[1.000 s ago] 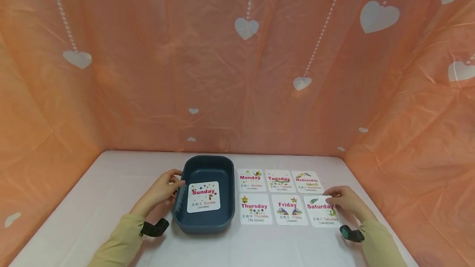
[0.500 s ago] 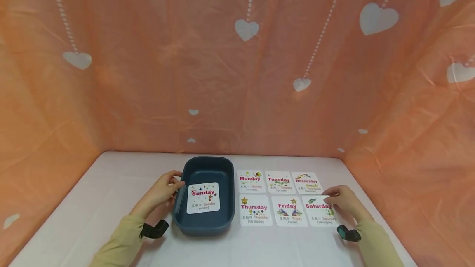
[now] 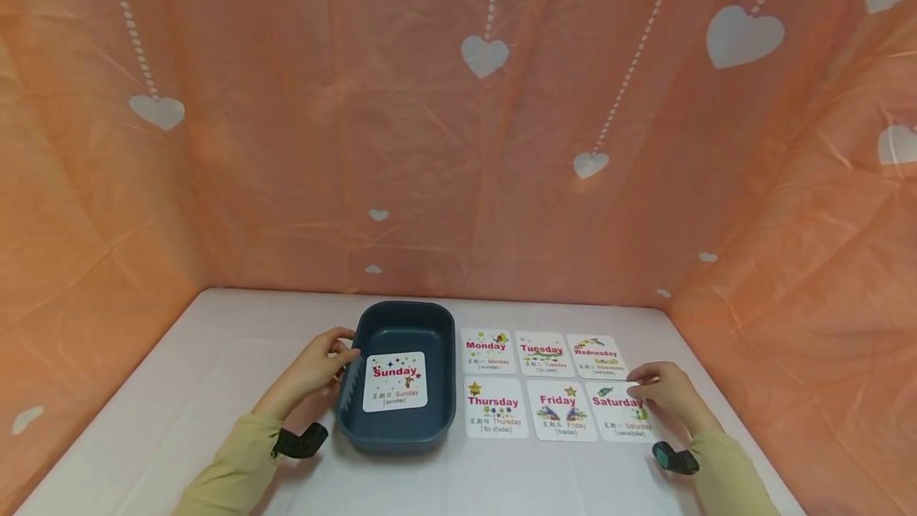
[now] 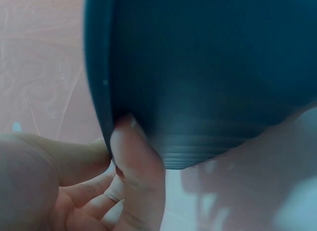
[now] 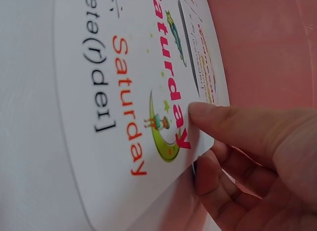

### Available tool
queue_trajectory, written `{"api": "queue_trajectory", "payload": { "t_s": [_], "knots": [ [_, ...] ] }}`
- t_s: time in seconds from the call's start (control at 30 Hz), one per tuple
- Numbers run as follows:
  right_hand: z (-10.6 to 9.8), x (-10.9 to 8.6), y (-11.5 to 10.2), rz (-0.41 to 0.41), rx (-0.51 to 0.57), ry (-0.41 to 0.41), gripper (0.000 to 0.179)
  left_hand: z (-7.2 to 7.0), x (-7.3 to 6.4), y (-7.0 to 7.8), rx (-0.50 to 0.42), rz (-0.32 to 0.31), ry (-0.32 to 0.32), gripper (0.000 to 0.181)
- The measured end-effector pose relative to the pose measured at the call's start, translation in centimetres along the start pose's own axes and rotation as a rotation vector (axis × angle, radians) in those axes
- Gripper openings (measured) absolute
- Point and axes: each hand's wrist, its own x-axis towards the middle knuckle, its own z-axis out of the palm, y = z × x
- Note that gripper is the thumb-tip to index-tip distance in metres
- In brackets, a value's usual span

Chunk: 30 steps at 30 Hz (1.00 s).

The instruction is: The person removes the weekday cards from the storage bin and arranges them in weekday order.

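In the head view my left hand (image 3: 310, 370) grips the left rim of a dark blue plastic bin (image 3: 396, 441), finger and thumb pinching its wall. A white "Sunday" card (image 3: 396, 396) lies face up in the bin. My right hand (image 3: 669, 392) holds the "Saturday" card (image 3: 618, 418) by its upper right corner. In the right wrist view the thumb presses on the face of this card, with fingers at its edge. Left of it lies the "Friday" card (image 3: 562, 430), then the "Thursday" card (image 3: 497, 420).
Behind them, the "Monday" card (image 3: 488, 360), "Tuesday" card (image 3: 542, 361) and "Wednesday" card (image 3: 595, 353) form a back row on the white table (image 3: 279, 317). An orange curtain (image 3: 401, 142) with white hearts encloses the back and sides.
My right hand has shifted the "Saturday" card slightly left, closer to the "Friday" card. My left hand keeps its grip on the bin. The head view has shifted slightly.
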Motion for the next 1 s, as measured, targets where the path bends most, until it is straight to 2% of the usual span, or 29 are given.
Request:
{"api": "queue_trajectory", "payload": {
  "t_s": [0.2,0.43,0.87,1.0],
  "knots": [
    [0.1,-0.1,-0.4,0.01,0.018,0.007,0.023,0.0,0.0,0.2,0.009,-0.008,0.008,0.036],
    [0.1,-0.3,-0.5,0.058,0.034,0.005,0.027,0.1,0.1,-0.1,0.012,-0.008,0.003,0.036],
    [-0.2,-0.1,-0.9,0.0,-0.019,0.009,0.028,-0.1,0.2,0.3,0.019,-0.001,0.008,0.036],
    [-0.7,-0.4,-1.3,-0.007,-0.019,0.031,0.028,0.2,0.0,0.1,0.027,-0.018,0.013,0.036]
  ]
}}
